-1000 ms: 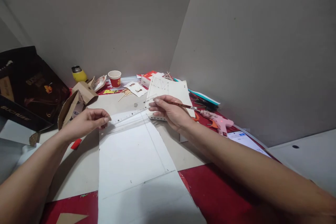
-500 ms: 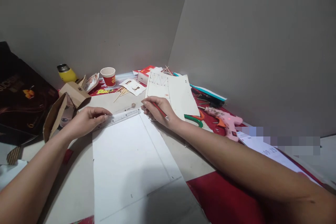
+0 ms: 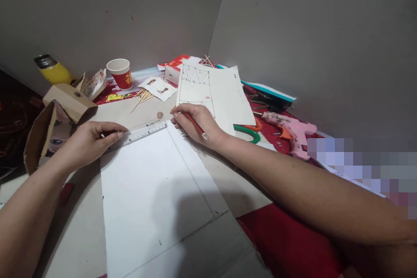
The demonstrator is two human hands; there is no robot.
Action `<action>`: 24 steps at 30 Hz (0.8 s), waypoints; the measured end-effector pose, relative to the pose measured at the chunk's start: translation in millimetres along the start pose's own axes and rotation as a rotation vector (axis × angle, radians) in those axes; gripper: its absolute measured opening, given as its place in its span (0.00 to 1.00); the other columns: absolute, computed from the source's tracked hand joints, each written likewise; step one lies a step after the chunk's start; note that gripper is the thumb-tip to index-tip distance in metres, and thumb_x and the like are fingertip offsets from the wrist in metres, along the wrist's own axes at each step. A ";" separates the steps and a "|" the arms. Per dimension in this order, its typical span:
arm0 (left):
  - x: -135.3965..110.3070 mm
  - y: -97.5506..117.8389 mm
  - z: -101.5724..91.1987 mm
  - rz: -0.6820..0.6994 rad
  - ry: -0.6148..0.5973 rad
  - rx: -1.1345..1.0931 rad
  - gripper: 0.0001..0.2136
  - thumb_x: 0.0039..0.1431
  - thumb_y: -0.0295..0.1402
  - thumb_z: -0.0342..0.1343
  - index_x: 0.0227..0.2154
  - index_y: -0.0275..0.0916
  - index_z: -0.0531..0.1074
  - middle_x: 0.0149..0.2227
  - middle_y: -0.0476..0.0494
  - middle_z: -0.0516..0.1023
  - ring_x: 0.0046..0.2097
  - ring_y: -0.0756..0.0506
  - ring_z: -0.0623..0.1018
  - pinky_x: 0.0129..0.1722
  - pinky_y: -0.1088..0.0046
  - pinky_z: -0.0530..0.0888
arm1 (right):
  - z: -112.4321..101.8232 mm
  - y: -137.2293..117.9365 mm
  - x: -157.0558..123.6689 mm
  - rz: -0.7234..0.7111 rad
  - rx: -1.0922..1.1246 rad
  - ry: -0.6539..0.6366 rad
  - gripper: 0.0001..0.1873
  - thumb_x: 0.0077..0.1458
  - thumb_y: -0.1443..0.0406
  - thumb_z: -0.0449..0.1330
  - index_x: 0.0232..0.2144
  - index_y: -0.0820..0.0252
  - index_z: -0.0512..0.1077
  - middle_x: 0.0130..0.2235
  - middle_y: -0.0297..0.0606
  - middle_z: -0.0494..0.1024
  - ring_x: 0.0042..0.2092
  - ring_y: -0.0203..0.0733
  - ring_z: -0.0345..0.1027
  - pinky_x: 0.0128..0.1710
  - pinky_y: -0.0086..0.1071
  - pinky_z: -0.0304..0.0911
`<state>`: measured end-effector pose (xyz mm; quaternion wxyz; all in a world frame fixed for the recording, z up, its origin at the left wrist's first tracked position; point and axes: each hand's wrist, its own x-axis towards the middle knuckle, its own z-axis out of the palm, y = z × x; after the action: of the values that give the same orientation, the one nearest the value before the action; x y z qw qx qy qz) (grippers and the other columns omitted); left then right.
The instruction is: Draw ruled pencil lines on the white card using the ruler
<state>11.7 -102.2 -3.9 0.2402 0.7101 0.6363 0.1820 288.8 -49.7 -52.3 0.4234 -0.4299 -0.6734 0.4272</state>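
My left hand (image 3: 85, 141) presses its fingers down on the left end of a clear plastic ruler (image 3: 145, 132), which lies along the far edge of a white sheet (image 3: 153, 191) with faint pencil lines. My right hand (image 3: 195, 124) is closed round a red pencil (image 3: 195, 125), its tip at the ruler's right end near the sheet's far corner. Just behind that hand lies a paper with a drawn grid of triangles (image 3: 211, 93).
Green-handled scissors (image 3: 249, 132) and a pink glue gun (image 3: 295, 130) lie to the right. A red paper cup (image 3: 120, 73), a yellow bottle (image 3: 52, 69), an open cardboard box (image 3: 55, 115), toothpicks and small boxes crowd the back. Grey walls meet in the corner.
The ruler has come down flat along the sheet's far edge under my left hand. My right hand turned the pencil tip-down at the ruler's end. The camera has tilted downward and closer.
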 end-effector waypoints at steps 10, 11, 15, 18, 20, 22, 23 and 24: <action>5.2 -1.0 -5.3 0.014 -0.007 0.017 0.16 0.53 0.46 0.59 0.39 0.42 0.81 0.37 0.47 0.84 0.36 0.45 0.77 0.36 0.73 0.72 | -1.9 -0.2 0.3 -0.033 -0.083 -0.006 0.09 0.57 0.65 0.55 0.31 0.61 0.75 0.27 0.35 0.76 0.28 0.36 0.70 0.33 0.32 0.65; 5.5 -1.6 -5.3 0.015 -0.003 0.022 0.16 0.52 0.45 0.59 0.39 0.42 0.81 0.37 0.47 0.85 0.36 0.45 0.77 0.36 0.73 0.72 | -1.9 -0.3 0.4 -0.030 -0.088 -0.006 0.09 0.57 0.65 0.55 0.31 0.61 0.75 0.27 0.35 0.76 0.28 0.36 0.69 0.32 0.32 0.65; 6.8 -3.2 -4.0 0.033 0.021 0.051 0.16 0.53 0.45 0.58 0.38 0.43 0.82 0.37 0.47 0.84 0.36 0.44 0.77 0.35 0.72 0.71 | -1.5 0.3 1.0 -0.036 -0.099 -0.013 0.09 0.57 0.66 0.55 0.32 0.61 0.75 0.26 0.34 0.75 0.27 0.35 0.68 0.31 0.31 0.64; 7.6 -3.5 -2.2 0.052 0.045 0.061 0.16 0.54 0.45 0.57 0.39 0.43 0.82 0.37 0.46 0.84 0.36 0.44 0.77 0.37 0.71 0.71 | -1.3 0.5 1.2 -0.035 -0.110 -0.012 0.09 0.58 0.65 0.54 0.32 0.61 0.75 0.26 0.34 0.76 0.28 0.36 0.69 0.31 0.31 0.64; 7.9 -3.8 -1.0 0.066 0.053 0.065 0.16 0.54 0.45 0.57 0.39 0.43 0.81 0.39 0.46 0.84 0.38 0.43 0.77 0.40 0.70 0.72 | -1.5 -0.2 0.6 -0.033 -0.117 -0.005 0.09 0.57 0.66 0.54 0.32 0.61 0.75 0.27 0.35 0.76 0.28 0.36 0.70 0.32 0.32 0.64; 7.9 -4.1 0.1 0.078 0.053 0.067 0.16 0.55 0.45 0.58 0.40 0.42 0.81 0.40 0.45 0.84 0.40 0.43 0.77 0.43 0.70 0.72 | -1.9 -0.9 -0.3 -0.035 -0.132 -0.004 0.09 0.57 0.66 0.54 0.32 0.62 0.75 0.27 0.36 0.77 0.29 0.38 0.70 0.32 0.33 0.64; 7.7 -4.1 0.5 0.081 0.052 0.067 0.16 0.56 0.45 0.57 0.40 0.42 0.81 0.41 0.45 0.84 0.40 0.43 0.77 0.43 0.69 0.72 | -2.1 -1.0 -0.8 -0.039 -0.141 -0.005 0.09 0.57 0.67 0.54 0.32 0.62 0.75 0.28 0.36 0.77 0.29 0.38 0.71 0.31 0.33 0.64; 7.4 -4.2 1.0 0.082 0.053 0.066 0.16 0.56 0.45 0.57 0.40 0.42 0.81 0.41 0.44 0.84 0.40 0.43 0.77 0.44 0.69 0.72 | -2.3 -0.8 -1.1 -0.046 -0.148 -0.006 0.09 0.57 0.66 0.54 0.32 0.62 0.75 0.28 0.36 0.77 0.29 0.38 0.71 0.31 0.33 0.64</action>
<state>9.8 -94.6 -7.4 0.1924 0.7382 0.6183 0.1894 291.1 -50.5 -51.1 0.3983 -0.4428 -0.7141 0.3678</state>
